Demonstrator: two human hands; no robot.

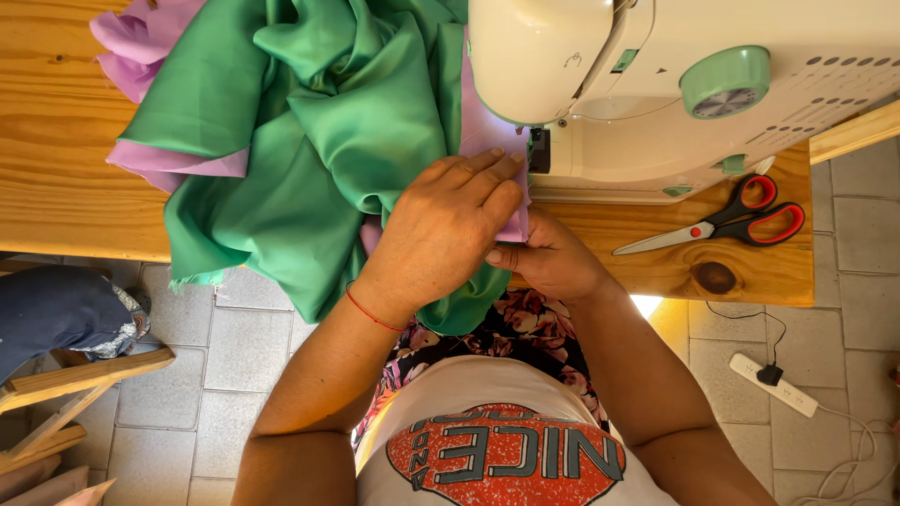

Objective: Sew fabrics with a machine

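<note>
Pressing lilac fabric flat with your left hand, fingers spread | right hand pinching its near edge | risk: fingertips drifting under the sewing machine needle.

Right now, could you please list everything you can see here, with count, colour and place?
sewing machine: one, cream with a mint-green dial, top right on the table
table: one, light wood, across the top
green cloth: one, bunched left of the machine
lilac cloth: one, under the green cloth
scissors: one pair, red and black handles, right on the table
power strip: one, white, on the tiled floor
left hand: flat on the cloth
right hand: pinching the lilac edge
</note>
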